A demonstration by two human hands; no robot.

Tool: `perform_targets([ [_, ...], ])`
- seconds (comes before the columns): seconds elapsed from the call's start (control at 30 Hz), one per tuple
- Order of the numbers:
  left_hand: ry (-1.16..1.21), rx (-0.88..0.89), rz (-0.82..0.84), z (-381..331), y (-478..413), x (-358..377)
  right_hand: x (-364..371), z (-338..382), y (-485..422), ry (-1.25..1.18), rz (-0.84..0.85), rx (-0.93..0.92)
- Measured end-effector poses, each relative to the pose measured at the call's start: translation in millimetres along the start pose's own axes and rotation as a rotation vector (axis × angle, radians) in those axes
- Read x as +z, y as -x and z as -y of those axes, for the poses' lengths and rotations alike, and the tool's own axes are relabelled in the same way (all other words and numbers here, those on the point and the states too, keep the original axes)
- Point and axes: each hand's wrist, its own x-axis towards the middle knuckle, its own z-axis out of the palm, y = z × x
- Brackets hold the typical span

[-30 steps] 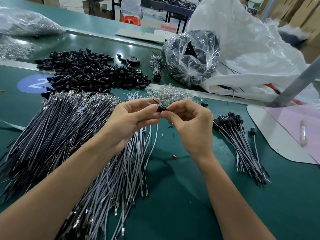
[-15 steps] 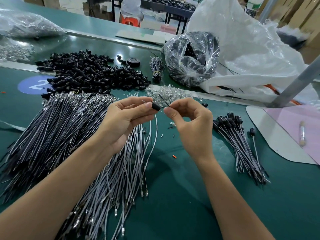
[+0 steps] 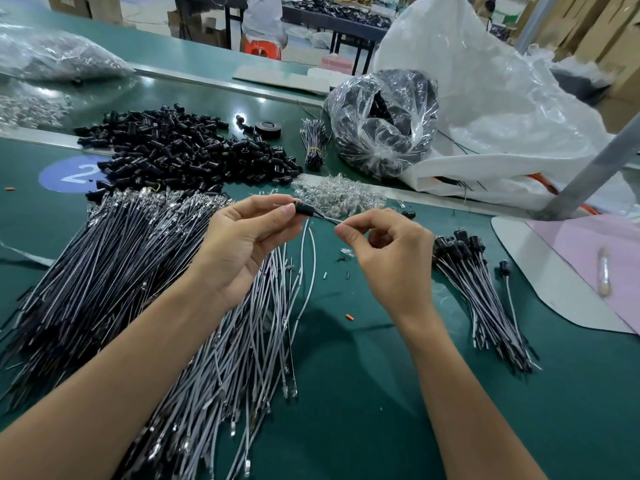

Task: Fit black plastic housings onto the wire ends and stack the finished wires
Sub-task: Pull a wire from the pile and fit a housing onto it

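Observation:
My left hand (image 3: 242, 237) pinches a small black housing (image 3: 304, 208) between thumb and forefinger above the table. My right hand (image 3: 388, 251) pinches the thin wire end (image 3: 329, 219) that comes out of the housing's right side. A pale wire (image 3: 304, 271) hangs down from the housing. Loose black housings (image 3: 180, 150) lie heaped at the back left. Bare dark and grey wires (image 3: 114, 271) spread in a big fan under my left arm. Finished wires with housings (image 3: 478, 289) lie stacked at the right.
A pile of small clear parts (image 3: 339, 194) lies just behind my hands. A clear bag of black parts (image 3: 381, 119) and a large white sack (image 3: 502, 116) stand at the back right. A tied wire bundle (image 3: 313, 143), a tape roll (image 3: 268, 128) and a pink sheet (image 3: 588, 251) are nearby.
My hands have drawn apart: the right hand has moved to the right, pulling the thin wire end out through the housing that my left hand holds.

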Motion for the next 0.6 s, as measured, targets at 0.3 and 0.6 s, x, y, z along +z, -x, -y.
perform_targets([
  [0.3, -0.147, 0.051, 0.053, 4.7, 1.9, 2.5, 1.0, 0.7, 1.3, 0.03, -0.015, -0.049],
  [0.6, -0.136, 0.049, 0.049, 6.1, 3.3, 4.8, 2.9, 2.7, 4.8, -0.011, 0.045, -0.075],
])
